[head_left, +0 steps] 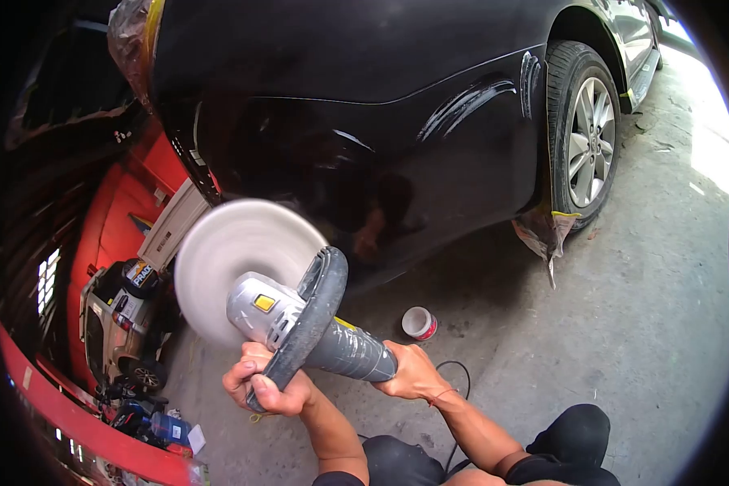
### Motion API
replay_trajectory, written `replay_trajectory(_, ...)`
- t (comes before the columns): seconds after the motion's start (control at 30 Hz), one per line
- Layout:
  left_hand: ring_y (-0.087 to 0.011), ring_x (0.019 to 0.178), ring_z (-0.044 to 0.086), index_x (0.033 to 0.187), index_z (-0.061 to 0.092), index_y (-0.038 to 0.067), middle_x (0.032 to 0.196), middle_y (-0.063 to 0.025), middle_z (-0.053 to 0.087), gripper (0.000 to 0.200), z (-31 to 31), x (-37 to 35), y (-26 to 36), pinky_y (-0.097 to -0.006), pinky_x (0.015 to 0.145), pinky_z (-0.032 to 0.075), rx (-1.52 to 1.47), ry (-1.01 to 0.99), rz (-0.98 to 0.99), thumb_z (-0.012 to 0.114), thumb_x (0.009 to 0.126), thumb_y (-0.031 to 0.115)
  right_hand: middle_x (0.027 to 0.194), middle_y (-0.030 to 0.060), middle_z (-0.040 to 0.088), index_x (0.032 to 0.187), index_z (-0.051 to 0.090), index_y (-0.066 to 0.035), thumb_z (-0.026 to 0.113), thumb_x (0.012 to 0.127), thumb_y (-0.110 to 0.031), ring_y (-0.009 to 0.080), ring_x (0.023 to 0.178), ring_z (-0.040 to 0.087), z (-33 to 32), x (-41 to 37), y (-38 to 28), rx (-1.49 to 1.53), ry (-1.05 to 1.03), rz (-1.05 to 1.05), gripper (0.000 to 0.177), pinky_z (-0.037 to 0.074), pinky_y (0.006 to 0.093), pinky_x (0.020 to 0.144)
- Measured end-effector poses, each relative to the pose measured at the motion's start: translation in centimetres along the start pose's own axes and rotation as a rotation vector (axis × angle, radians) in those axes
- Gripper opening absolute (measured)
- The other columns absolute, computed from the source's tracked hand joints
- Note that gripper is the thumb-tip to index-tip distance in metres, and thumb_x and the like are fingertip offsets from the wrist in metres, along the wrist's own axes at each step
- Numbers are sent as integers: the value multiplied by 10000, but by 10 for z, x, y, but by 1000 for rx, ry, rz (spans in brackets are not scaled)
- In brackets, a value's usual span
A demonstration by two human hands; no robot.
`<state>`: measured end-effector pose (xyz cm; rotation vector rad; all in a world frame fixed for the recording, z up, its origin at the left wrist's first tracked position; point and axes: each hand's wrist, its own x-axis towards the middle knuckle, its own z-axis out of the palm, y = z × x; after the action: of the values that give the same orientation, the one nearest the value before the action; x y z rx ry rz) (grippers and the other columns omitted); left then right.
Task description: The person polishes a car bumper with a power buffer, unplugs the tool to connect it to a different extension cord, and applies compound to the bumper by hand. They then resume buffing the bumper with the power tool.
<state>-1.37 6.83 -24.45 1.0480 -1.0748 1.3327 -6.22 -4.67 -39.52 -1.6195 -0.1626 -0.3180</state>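
A car polisher point(352, 353) with a large white round pad point(243, 231) is in front of me, close to the lower corner of a black car panel point(445, 186). The pad is blurred, as in spinning. My left hand point(269, 385) is closed around the lower end of the polisher's black loop handle point(300, 332). Around the rear of the dark barrel, my right hand point(413, 373) is wrapped. White streaks point(466, 105) of a smeared paste mark the panel near the wheel arch, and a smaller white streak point(354, 139) lies further left.
A small open tub point(419, 323) stands on the concrete floor point(624, 324) beyond my right hand. A black cord point(466, 377) trails by my right forearm. The car's wheel point(587, 142) is at upper right, with masking plastic point(547, 235) hanging below. Another vehicle point(121, 324) stands at left.
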Motion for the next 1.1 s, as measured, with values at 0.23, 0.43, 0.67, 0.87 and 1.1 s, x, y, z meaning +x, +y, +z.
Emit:
replay_trajectory(0.23,-101,471,321,944,499,-25,483,4,331,305,23,6,0,-309,512,283,-40,-54,9,462,774,226,920,210,714,1048,646,-18,734,683,-223,400,899,686,17,-9,2,144,90,9,427,538,421,790)
replay_trajectory(0.43,-109,527,379,886,553,-31,570,-5,454,261,75,-10,8,-284,545,334,-176,-366,-109,603,755,189,892,119,734,952,682,9,815,658,-163,169,819,690,25,-28,16,404,301,112,366,533,324,769)
replay_trajectory(0.67,-217,484,563,782,640,81,604,-42,605,118,158,-44,15,-320,543,471,-224,-734,-207,684,684,129,740,39,679,846,679,-6,737,700,-88,153,680,642,26,-32,29,650,592,162,177,520,315,664)
replay_trajectory(0.87,-224,514,593,778,654,74,650,-67,652,128,182,-82,15,-323,548,487,-225,-849,-204,686,676,143,931,47,673,1003,626,45,676,736,-96,135,790,604,40,-31,74,872,722,110,307,515,303,716)
replay_trajectory(1.1,-222,478,546,774,625,70,594,-45,589,114,122,-43,20,-337,535,449,-147,-672,-127,665,678,116,784,44,681,875,665,8,757,703,-139,151,681,627,40,-39,43,590,513,146,245,518,316,647)
